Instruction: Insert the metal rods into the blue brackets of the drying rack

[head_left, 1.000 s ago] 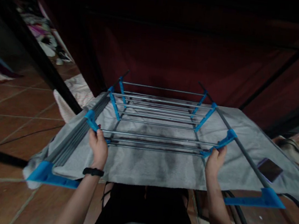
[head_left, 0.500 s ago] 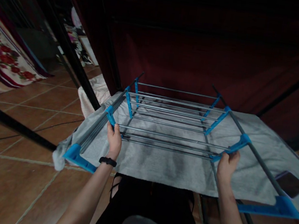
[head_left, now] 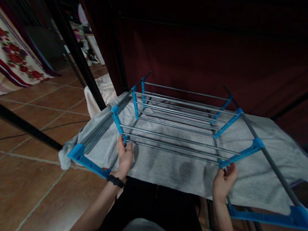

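A rack of grey metal tubes (head_left: 179, 137) with blue plastic brackets (head_left: 227, 123) lies on a grey cloth (head_left: 158, 168) in front of me. My left hand (head_left: 124, 158), with a black band on its wrist, has its fingers and thumb about the lower end of a left blue bracket (head_left: 118, 121). My right hand (head_left: 224, 182) is closed about the lower end of the matching right bracket (head_left: 243, 152); its fingertips are partly hidden. Two longer blue end pieces, one at left (head_left: 89, 162) and one at right (head_left: 270, 218), stick out toward me.
A dark phone-like slab (head_left: 305, 193) lies on the cloth at the right. Behind the rack hangs a dark red panel (head_left: 188, 63). Black poles (head_left: 18, 119) cross the left side above a tiled floor (head_left: 7, 191). A floral cloth (head_left: 12, 53) hangs at far left.
Both hands have slid down the brackets toward their lower ends, closer to me and slightly inward. The view has shifted a little; the rack's shape looks much the same.
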A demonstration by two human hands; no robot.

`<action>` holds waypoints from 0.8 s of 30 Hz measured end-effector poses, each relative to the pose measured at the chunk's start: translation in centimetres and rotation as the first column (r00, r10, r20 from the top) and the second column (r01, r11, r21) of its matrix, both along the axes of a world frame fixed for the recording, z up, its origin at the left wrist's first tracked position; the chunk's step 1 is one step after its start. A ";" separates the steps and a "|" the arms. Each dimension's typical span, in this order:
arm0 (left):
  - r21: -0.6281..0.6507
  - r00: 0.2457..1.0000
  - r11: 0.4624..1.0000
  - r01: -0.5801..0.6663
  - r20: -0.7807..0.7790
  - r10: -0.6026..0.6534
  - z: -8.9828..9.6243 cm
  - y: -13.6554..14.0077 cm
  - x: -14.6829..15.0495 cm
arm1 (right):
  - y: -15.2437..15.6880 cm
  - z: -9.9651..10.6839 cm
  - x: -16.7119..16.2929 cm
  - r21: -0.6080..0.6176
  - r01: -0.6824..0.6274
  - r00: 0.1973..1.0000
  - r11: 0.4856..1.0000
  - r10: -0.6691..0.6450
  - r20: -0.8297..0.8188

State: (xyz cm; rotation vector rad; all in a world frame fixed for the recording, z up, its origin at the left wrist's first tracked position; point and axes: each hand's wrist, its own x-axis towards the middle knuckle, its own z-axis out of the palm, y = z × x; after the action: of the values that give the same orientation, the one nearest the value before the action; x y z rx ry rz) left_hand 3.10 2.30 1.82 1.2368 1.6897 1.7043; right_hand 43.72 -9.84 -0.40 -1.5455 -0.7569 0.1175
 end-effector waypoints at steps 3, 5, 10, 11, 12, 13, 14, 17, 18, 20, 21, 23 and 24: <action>-0.036 0.993 0.996 0.087 -0.071 -0.090 -1.7 -2.0 0.7 | -0.5 -1.5 -2.6 -0.058 -0.013 0.999 0.998 0.016 0.045; -0.070 0.969 0.978 0.195 -0.140 -0.203 -2.4 -3.5 0.8 | -0.7 -2.5 -4.2 -0.091 -0.106 0.990 0.990 0.113 0.085; -0.142 0.867 0.919 0.366 -0.305 -0.393 -2.9 -6.3 0.0 | -1.2 -4.5 -6.6 -0.164 -0.259 0.942 0.952 0.287 0.175; -0.151 0.848 0.911 0.383 -0.333 -0.412 -3.0 -6.5 -0.3 | -1.2 -4.7 -6.8 -0.180 -0.270 0.929 0.946 0.305 0.210; -0.161 0.829 0.904 0.396 -0.360 -0.427 -3.0 -6.7 -0.5 | -1.3 -4.9 -7.0 -0.202 -0.278 0.912 0.939 0.324 0.251; -0.173 0.808 0.896 0.408 -0.388 -0.443 -3.0 -6.9 -0.7 | -1.3 -4.9 -7.1 -0.230 -0.281 0.892 0.932 0.342 0.295; -0.188 0.784 0.888 0.421 -0.417 -0.460 -3.0 -7.0 -0.9 | -1.3 -5.0 -7.3 -0.265 -0.279 0.868 0.923 0.361 0.340; -0.230 0.699 0.862 0.451 -0.509 -0.502 -3.0 -7.4 -1.1 | -1.4 -5.0 -7.5 -0.373 -0.241 0.789 0.896 0.405 0.463; -0.241 0.668 0.853 0.463 -0.538 -0.514 -3.0 -7.7 -1.2 | -1.4 -5.0 -7.5 -0.394 -0.222 0.766 0.892 0.410 0.495; -0.255 0.612 0.839 0.480 -0.588 -0.529 -3.0 -8.3 -1.3 | -1.6 -5.2 -7.5 -0.413 -0.188 0.729 0.891 0.408 0.549; -0.257 0.590 0.837 0.484 -0.610 -0.529 -3.1 -8.8 -1.5 | -1.6 -5.3 -7.5 -0.414 -0.172 0.713 0.894 0.403 0.573; -0.255 0.551 0.838 0.483 -0.655 -0.517 -3.2 -9.5 -1.8 | -1.7 -5.5 -7.6 -0.414 -0.145 0.682 0.899 0.394 0.616; -0.255 0.530 0.838 0.482 -0.677 -0.511 -3.4 -9.9 -2.0 | -1.8 -5.6 -7.7 -0.412 -0.131 0.669 0.902 0.387 0.634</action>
State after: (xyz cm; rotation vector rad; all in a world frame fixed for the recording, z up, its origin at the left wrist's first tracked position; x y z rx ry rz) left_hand 1.13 -7.60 -1.54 2.3252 1.4613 0.8397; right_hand 36.06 -11.62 -5.97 -1.8051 -1.6592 -0.1629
